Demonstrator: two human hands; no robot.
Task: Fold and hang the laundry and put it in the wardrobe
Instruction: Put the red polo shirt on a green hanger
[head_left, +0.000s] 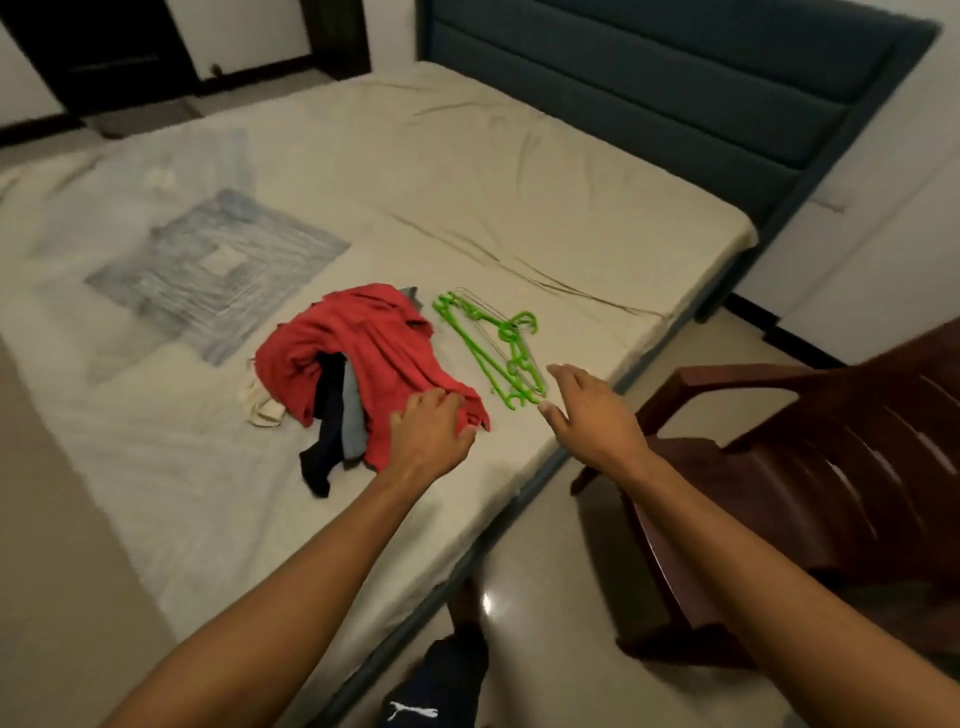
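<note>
A heap of laundry lies on the bed (467, 197) near its right edge: a red garment (363, 343) on top, dark and grey-blue pieces (337, 410) under it, a white cloth (262, 405) at its left. My left hand (428, 428) rests on the red garment's near corner, fingers curled into the cloth. A bundle of green plastic hangers (493, 348) lies just right of the heap. My right hand (587, 410) hovers open beside the hangers' near end, holding nothing.
A dark red-brown chair (810, 467) stands on the floor at the right, close to the bed's edge. The bed's blue-grey headboard (675, 73) rises at the back. A dark door (98, 52) is at the far left. My leg in dark shorts (441, 686) shows below.
</note>
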